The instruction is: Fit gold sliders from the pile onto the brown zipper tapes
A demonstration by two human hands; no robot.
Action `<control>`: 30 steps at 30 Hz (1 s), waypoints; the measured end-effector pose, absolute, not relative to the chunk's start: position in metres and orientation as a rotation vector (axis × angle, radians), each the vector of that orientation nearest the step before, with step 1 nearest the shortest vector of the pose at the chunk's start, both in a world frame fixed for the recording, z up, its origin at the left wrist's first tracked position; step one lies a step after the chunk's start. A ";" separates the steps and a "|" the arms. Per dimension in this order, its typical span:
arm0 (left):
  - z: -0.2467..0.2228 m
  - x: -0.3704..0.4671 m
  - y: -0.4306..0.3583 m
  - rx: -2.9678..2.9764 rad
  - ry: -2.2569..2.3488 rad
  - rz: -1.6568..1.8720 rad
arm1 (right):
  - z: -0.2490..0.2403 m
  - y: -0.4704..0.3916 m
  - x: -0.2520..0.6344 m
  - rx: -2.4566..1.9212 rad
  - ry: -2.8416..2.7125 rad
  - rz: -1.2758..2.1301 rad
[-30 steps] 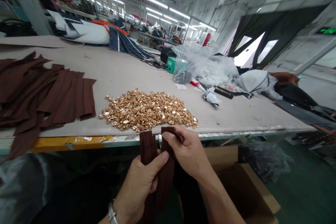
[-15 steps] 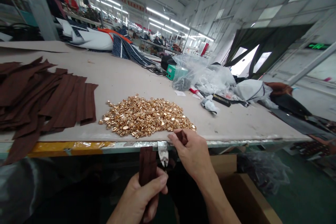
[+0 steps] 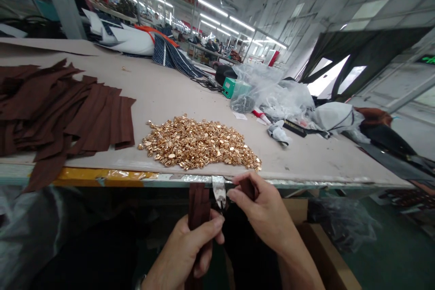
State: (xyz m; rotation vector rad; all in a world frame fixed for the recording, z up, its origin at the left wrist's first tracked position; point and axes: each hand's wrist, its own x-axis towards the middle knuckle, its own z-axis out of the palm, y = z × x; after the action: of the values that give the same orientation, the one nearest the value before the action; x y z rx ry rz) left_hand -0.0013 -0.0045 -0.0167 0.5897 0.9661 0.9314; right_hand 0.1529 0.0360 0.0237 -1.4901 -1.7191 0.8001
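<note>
Below the table's front edge, my left hand (image 3: 190, 240) is closed round brown zipper tape (image 3: 199, 201), whose end stands up above the fingers. Its thumb and fingertips pinch close under a forked metal holder (image 3: 219, 193) fixed to the table edge; whatever is between those tips is too small to tell. On the holder's right, my right hand (image 3: 263, 204) is closed, with a short brown piece (image 3: 248, 187) of tape showing between its fingers. Just behind the holder lies a heap of gold zipper sliders (image 3: 200, 142). A pile of brown zipper tapes (image 3: 68, 118) lies on the left.
Striped dark fabric (image 3: 173, 54) and white sheets lie at the back. A green box (image 3: 230, 87), clear plastic bags (image 3: 268, 88) and a black bar (image 3: 295, 128) are on the right. An open cardboard box (image 3: 326, 253) stands below the table. People sit in the far background.
My right hand has moved down and slightly away from the slider heap, beside the metal holder. My left hand keeps its place under the holder. The whole view has shifted slightly.
</note>
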 end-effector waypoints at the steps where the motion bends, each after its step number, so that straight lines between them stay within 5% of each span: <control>1: -0.017 -0.001 -0.005 0.582 0.965 0.925 | 0.021 0.030 0.154 -1.449 -1.649 0.943; 9: -0.020 -0.001 -0.005 0.589 1.031 0.929 | 0.010 0.020 0.145 -1.246 -1.357 1.452; 30: -0.018 0.005 -0.001 0.611 0.989 1.009 | 0.007 0.035 0.142 -1.220 -1.460 1.332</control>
State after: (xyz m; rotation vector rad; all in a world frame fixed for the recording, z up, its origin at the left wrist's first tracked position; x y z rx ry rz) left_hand 0.0050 -0.0011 -0.0184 0.6108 0.9887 1.0094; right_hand 0.1421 0.0355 0.0074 -1.2203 -1.4602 1.3322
